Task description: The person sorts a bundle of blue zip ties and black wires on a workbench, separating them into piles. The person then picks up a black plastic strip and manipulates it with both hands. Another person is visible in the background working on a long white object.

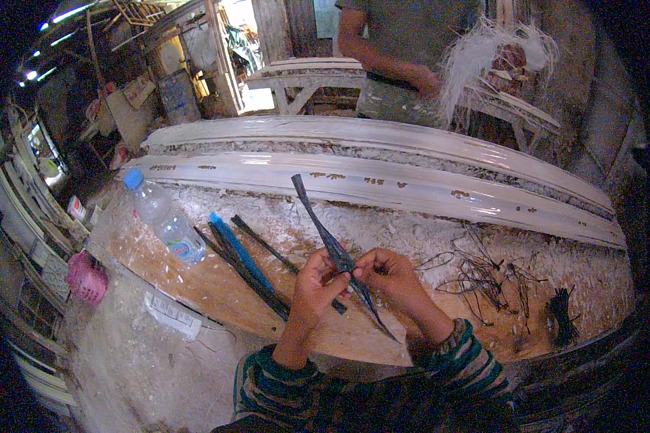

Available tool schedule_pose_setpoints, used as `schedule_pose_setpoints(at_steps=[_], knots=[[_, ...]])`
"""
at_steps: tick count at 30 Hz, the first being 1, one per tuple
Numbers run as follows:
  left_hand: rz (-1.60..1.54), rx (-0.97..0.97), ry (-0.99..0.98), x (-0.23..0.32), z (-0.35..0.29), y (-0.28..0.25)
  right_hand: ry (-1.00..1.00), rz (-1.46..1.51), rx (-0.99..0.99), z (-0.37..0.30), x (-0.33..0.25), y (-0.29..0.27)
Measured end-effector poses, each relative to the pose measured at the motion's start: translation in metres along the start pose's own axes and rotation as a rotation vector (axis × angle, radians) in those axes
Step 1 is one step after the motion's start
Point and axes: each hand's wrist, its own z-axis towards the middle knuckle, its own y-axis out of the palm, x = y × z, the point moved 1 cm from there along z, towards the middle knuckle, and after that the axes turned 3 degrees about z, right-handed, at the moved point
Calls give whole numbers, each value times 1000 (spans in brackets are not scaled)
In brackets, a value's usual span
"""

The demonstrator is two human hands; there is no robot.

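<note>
Between my two hands is a long, dark, flat strip (312,209), wide around its middle and tapering to a thin point at the near end. My left hand (316,280) pinches it at the wide part, thumb on top. Right beside it, my right hand (391,277) has its thumb and fingertips closed on the strip's edge. More black strips (247,273) and a blue strip (235,249) lie on the board left of my hands. To the right sit tangled thin black strands (490,280) and a short black bundle (560,317).
A clear plastic bottle (162,216) with a blue cap lies at the left. Long glossy white mouldings (383,177) run across the far side of the wooden board (173,289). Beyond them stands another person (404,43) near pale stringy fibres (477,58). A pink bundle (87,278) is at far left.
</note>
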Motion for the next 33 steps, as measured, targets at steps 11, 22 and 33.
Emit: schedule_pose_setpoints(at_steps=[11, 22, 33], knots=[[-37, 47, -66, -7, 0, -1, -1, 53, 90, 3, -1, -5], [-117, 15, -56, -6, 1, -1, -111, -41, 140, 2, -6, -6], [-79, 51, -44, -5, 1, 1, -125, -9, 146, 1, -3, -7]])
